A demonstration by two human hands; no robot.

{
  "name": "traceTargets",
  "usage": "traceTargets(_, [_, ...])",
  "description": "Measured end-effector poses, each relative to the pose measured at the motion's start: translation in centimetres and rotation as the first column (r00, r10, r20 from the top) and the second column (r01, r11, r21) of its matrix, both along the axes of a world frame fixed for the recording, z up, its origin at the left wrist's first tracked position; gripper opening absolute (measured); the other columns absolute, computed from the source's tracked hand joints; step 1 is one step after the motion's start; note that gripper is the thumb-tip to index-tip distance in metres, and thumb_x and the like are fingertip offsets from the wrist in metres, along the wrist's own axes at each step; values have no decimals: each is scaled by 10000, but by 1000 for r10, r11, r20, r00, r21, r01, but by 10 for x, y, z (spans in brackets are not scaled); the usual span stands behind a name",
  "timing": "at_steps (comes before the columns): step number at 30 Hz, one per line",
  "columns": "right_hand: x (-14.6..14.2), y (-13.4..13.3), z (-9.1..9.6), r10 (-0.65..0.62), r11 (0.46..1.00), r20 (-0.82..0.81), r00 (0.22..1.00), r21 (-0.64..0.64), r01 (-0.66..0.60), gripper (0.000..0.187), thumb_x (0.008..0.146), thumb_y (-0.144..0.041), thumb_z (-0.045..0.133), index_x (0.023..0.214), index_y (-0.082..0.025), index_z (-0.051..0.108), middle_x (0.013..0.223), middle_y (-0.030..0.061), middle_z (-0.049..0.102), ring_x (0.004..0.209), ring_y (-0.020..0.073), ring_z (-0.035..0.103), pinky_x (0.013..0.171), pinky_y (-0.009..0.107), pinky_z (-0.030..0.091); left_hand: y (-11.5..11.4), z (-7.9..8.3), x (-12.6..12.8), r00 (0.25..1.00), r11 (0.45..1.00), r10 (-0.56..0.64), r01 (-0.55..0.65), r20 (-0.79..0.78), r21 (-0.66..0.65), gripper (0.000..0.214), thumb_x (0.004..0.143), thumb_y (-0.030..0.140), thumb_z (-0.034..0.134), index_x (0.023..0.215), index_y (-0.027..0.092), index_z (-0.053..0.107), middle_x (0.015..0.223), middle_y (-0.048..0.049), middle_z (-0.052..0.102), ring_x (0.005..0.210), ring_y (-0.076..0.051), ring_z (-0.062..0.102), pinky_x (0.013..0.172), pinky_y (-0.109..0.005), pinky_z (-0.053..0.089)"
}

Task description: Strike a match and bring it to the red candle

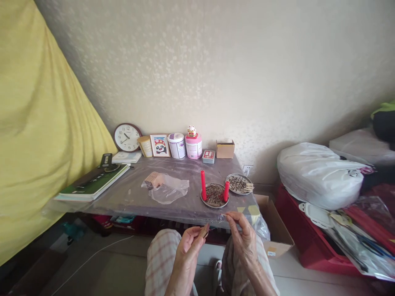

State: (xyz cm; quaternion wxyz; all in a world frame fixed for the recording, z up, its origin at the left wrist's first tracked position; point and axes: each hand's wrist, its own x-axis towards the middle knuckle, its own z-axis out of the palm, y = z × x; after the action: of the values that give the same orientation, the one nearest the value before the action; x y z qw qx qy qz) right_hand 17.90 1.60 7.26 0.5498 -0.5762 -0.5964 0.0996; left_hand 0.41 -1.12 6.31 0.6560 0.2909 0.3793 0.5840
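Note:
My left hand point(189, 250) is closed on a small matchbox point(204, 231), held in front of the table edge. Between the fingertips of my right hand point(244, 238) is a thin matchstick point(223, 214), apart from the matchbox. Beyond my hands, a taller red candle point(203, 186) and a shorter red candle point(226, 191) stand upright on a round metal plate point(215, 206) with a dark, speckled surface. No flame shows on either candle. Behind it, to the right, a second round plate point(228, 186) bears a bundle of pale sticks point(248, 187).
A clear plastic bag point(173, 188) with a tan packet point(154, 179) lies mid-table. Along the wall stand a clock point(127, 137), a panda picture point(160, 146), tins point(177, 146) and a small carton point(225, 149). Books point(92, 183) lie left; a red bin point(311, 246) stands right.

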Motion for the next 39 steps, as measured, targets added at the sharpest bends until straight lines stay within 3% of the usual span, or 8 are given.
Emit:
traceTargets(6, [-13, -11, 4, 110, 988, -4, 994, 111, -109, 122, 942, -269, 592, 954, -238, 709, 881, 20, 800, 784, 181, 761, 753, 257, 622, 3, 1, 2, 1000, 999, 3, -3, 9, 41, 275, 775, 396, 779, 974, 213, 730, 1065, -76, 770, 1105, -260, 627, 1067, -446, 379])
traceTargets(11, [-23, -16, 3, 257, 944, 74, 964, 196, -266, 197, 939, -147, 571, 1037, -257, 701, 948, 36, 806, 859, 180, 775, 791, 264, 636, 3, 2, 2, 1000, 998, -15, 14, 13, 64, 289, 769, 400, 779, 977, 203, 746, 1056, -92, 775, 1097, -273, 634, 1046, -446, 401])
traceTargets(16, [-22, -27, 17, 229, 937, 94, 969, 248, -245, 208, 939, -138, 574, 1037, -262, 709, 913, 45, 810, 820, 189, 778, 742, 280, 647, 3, 2, 2, 1000, 998, -18, 18, -1, 56, 256, 780, 383, 767, 961, 202, 752, 1044, -90, 776, 1081, -267, 636, 1041, -434, 406])
traceTargets(19, [-19, -25, 11, 213, 933, 121, 970, 269, -238, 201, 939, -174, 572, 1022, -265, 731, 947, 67, 821, 879, 230, 783, 801, 353, 643, 3, 5, 2, 1000, 999, -6, 7, -12, 46, 225, 787, 361, 765, 951, 207, 752, 1052, -86, 777, 1080, -262, 636, 1045, -431, 403])
traceTargets(23, [-12, 1, -21, 155, 981, 127, 980, 98, -168, 290, 944, -346, 516, 796, -257, 749, 719, 47, 799, 594, 220, 745, 581, 317, 633, 2, 10, 1, 999, 995, -47, 47, 1, 86, 293, 779, 402, 770, 992, 201, 755, 1109, -113, 780, 1183, -296, 622, 1098, -456, 375])
traceTargets(25, [-7, 12, -30, 50, 997, 68, 996, 60, -54, 293, 949, -358, 496, 837, -240, 739, 758, 59, 809, 652, 226, 762, 610, 316, 635, 1, 11, -1, 998, 995, -59, 59, -8, 76, 321, 770, 421, 777, 1000, 198, 760, 1146, -123, 776, 1224, -307, 604, 1121, -462, 359])
traceTargets(33, [-2, -1, 2, 30, 997, -132, 991, -71, -39, 227, 901, -451, 587, 868, -272, 722, 858, 20, 794, 780, 214, 737, 768, 309, 613, 0, 5, -1, 999, 1000, -19, 20, -40, 21, 310, 770, 441, 774, 972, 205, 773, 1163, -114, 774, 1162, -287, 620, 1116, -462, 364])
traceTargets(39, [-4, -4, -1, 32, 995, -152, 988, -85, -45, 230, 926, -446, 577, 879, -269, 716, 879, 20, 778, 797, 211, 730, 781, 314, 603, -1, 5, -4, 996, 1000, -14, 15, -86, 7, 321, 762, 449, 769, 975, 209, 772, 1075, -103, 756, 1179, -304, 584, 1127, -483, 337])
